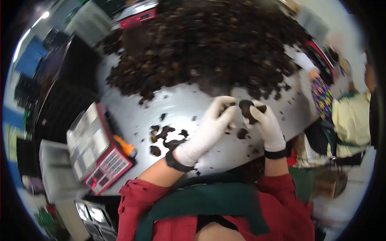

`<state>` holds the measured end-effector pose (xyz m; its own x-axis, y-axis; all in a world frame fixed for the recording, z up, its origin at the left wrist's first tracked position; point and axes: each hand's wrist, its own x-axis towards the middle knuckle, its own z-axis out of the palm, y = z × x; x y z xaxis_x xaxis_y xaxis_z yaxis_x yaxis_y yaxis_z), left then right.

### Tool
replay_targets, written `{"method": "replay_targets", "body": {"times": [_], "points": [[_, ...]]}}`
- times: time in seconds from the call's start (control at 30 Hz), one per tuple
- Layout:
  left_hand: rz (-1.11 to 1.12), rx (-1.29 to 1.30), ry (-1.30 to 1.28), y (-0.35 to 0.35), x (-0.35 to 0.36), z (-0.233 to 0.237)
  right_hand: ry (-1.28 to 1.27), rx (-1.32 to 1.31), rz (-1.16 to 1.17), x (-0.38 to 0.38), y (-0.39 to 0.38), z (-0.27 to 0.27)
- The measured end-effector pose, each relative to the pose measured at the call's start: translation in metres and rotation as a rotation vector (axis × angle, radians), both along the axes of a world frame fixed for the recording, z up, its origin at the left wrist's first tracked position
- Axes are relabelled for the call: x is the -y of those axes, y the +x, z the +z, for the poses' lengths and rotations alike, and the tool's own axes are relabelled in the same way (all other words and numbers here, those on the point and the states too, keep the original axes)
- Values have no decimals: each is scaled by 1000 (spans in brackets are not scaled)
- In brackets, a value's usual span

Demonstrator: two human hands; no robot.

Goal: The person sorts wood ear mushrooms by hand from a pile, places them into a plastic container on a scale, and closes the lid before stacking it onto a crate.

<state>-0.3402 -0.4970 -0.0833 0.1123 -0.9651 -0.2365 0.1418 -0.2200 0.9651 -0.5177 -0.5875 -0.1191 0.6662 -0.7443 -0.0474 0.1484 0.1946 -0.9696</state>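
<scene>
My right hand (265, 124), in a white glove with a black band at the wrist, grips a dark brown piece that looks like a mushroom (246, 109). Just to its left is my left hand (215, 124), gloved the same way, its thumb and fingers curled together. A small dark spot shows at the left fingertips; I cannot make out what it is. Below the hands a loose dark piece (242, 133) lies on the metal table (136, 116). More dark scraps (163, 132) are scattered left of my left forearm.
A large heap of dark pieces (201, 48) covers the table's far side. A red scale (104, 168) stands at the left beside an orange-handled tool (125, 146). Another scale (138, 18) is at the back. Black crates (72, 80) line the left. At right appears another person's patterned sleeve (321, 96).
</scene>
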Motion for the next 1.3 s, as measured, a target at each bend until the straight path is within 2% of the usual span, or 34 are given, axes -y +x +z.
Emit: {"method": "replay_targets", "body": {"times": [0.03,0.07,0.13,0.2,0.23,0.27,0.3,0.33,0.37,0.4,0.43,0.47,0.5,0.6,0.63,0.67,0.7,0.73,0.77,0.8,0.87,0.9,0.93,1.0,1.07,1.1,1.13,1.2,1.23,1.3], "points": [[27,-92,-34,2,-8,0,1,-105,27,-10,12,6],[97,-60,-170,2,-17,-14,-6,-206,66,-20,28,12],[156,200,-339,21,-44,-23,5,-322,105,-36,56,25],[240,28,-279,44,-75,-7,-98,-185,255,-41,84,17],[412,313,-288,56,-87,-2,-84,-115,303,-46,104,20],[518,167,-182,68,-105,3,-65,-51,336,-55,124,26],[648,69,-317,79,-122,-4,-24,-54,365,-65,147,43],[662,88,-268,94,-153,29,-41,-105,360,-73,171,55],[760,321,-377,109,-176,36,-47,-53,356,-89,197,69],[830,391,-378,127,-204,49,-163,11,434,-95,227,65],[960,600,-380,147,-228,53,-34,145,507,-112,252,73],[1101,689,-333,163,-250,60,96,109,529,-136,272,92],[1177,1015,-319,193,-274,55,112,120,648,-150,301,87],[1305,1034,-256,253,-327,39,132,308,739,-218,379,74],[1268,1021,-209,270,-341,30,172,264,783,-237,400,67],[1241,1013,-159,283,-351,20,65,354,792,-257,423,55],[1211,971,-126,290,-356,12,-148,348,647,-278,443,39],[1192,932,-88,297,-360,2,-168,195,665,-281,439,44],[1172,875,-76,305,-365,-12,-408,159,542,-296,452,31],[1153,858,-67,305,-362,-15,-407,227,444,-303,445,32],[946,983,-111,301,-359,-14,-568,371,358,-299,440,29],[921,845,-140,296,-353,-13,-622,360,387,-287,432,31],[918,832,-131,297,-349,-13,-674,352,419,-266,419,35],[888,1091,15,301,-342,-10,-824,395,284,-209,378,35],[898,1503,-7,294,-329,-6,-670,34,347,-147,323,28],[950,1477,-27,281,-319,0,-729,-83,270,-119,281,37],[1001,1450,-52,262,-307,5,-647,-181,221,-87,253,15],[895,1377,-245,234,-293,2,-780,-288,70,-46,180,-3],[813,1291,-269,218,-286,-6,-754,-376,21,-37,144,-10],[488,1309,-271,174,-268,-16,-703,-499,-63,-40,89,-21]]}}
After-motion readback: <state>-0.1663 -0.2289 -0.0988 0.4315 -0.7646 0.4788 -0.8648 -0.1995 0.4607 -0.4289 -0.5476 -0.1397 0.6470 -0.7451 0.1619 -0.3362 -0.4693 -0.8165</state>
